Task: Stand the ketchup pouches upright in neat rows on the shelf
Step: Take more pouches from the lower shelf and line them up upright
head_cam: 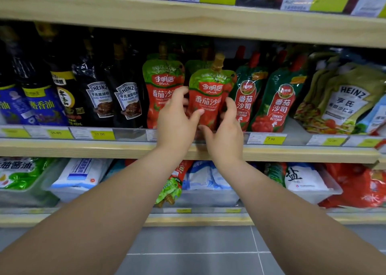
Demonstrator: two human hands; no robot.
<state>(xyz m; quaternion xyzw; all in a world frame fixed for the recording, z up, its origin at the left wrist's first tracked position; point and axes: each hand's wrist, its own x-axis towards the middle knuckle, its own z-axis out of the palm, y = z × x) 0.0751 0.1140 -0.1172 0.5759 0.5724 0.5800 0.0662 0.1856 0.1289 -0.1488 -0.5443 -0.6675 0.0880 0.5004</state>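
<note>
A red and green ketchup pouch (210, 95) with a gold cap stands upright at the front of the middle shelf (83, 149). My left hand (177, 122) grips its left side, thumb across the front. My right hand (226, 132) curls round its right lower edge. A matching pouch (160, 86) stands just to the left, with more of the same behind both. Two darker green ketchup pouches (277, 101) with red caps stand to the right.
Black Heinz pepper sauce pouches (127, 99) and dark bottles fill the shelf's left. Heinz salad dressing pouches (342, 103) lean at the right. Below, a loose ketchup pouch (173, 182) lies among white salt bags (81, 174). Price tags line the shelf edge.
</note>
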